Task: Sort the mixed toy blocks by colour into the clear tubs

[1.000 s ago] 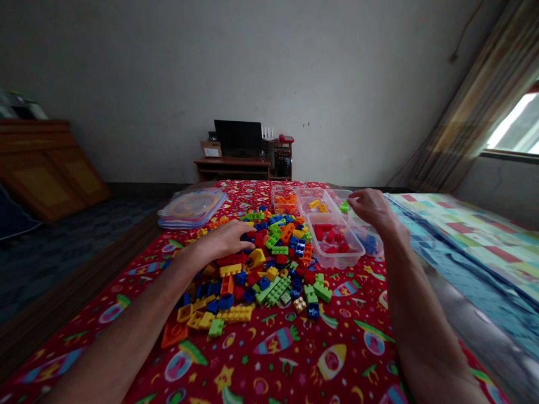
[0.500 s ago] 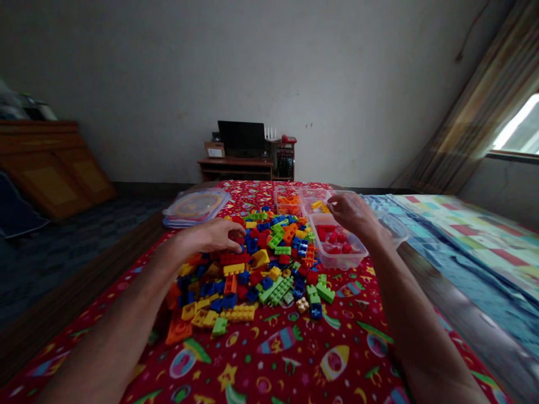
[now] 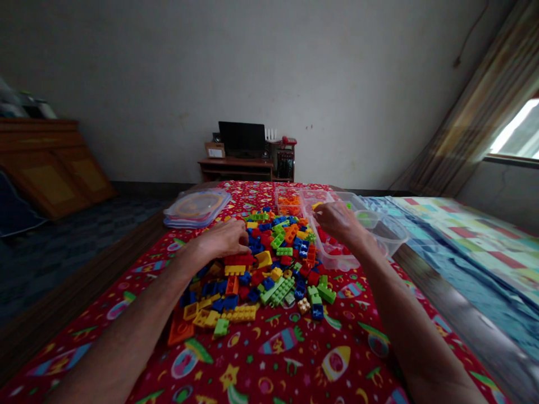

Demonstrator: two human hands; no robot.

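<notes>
I see the left hand (image 3: 223, 238) curled on the plastic brick pile (image 3: 269, 280), and the right hand (image 3: 337, 220) curled over the clear divided tray (image 3: 341, 261). Can't tell if either pinches anything. Clear round case (image 3: 197, 207) sits just beyond the pile on the red bedspread (image 3: 295, 359).

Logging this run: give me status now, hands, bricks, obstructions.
Left hand down on the pile of plastic building bricks, grip unclear. Right hand over the clear divided tray, grip unclear. Pile edge against the tray.

toy bricks (image 3: 269, 275) on bedspread (image 3: 248, 359) (plastic tray (image 3: 339, 262) behind)
</notes>
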